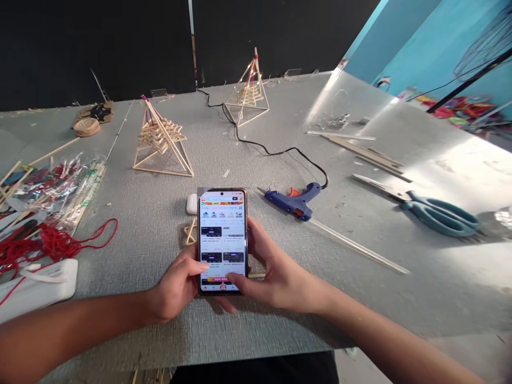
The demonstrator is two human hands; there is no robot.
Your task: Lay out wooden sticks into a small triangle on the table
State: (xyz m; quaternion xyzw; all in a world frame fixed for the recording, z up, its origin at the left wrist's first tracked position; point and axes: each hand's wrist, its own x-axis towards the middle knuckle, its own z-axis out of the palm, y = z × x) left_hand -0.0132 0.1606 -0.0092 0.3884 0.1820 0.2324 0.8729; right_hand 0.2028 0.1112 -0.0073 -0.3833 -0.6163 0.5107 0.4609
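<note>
Gripping the smartphone (223,242) are both the left hand (175,282) and right hand (276,272). Right of the smartphone lies a blue glue gun (290,202).

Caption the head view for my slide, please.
Both hands hold a lit phone above a grey table, with a blue glue gun, teal-handled scissors and two stick pyramids beyond.

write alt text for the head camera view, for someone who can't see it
Two hands hold an upright phone over a grey table. A blue glue gun and scissors lie to the right, red yarn to the left, and two stick pyramids stand behind.
</note>
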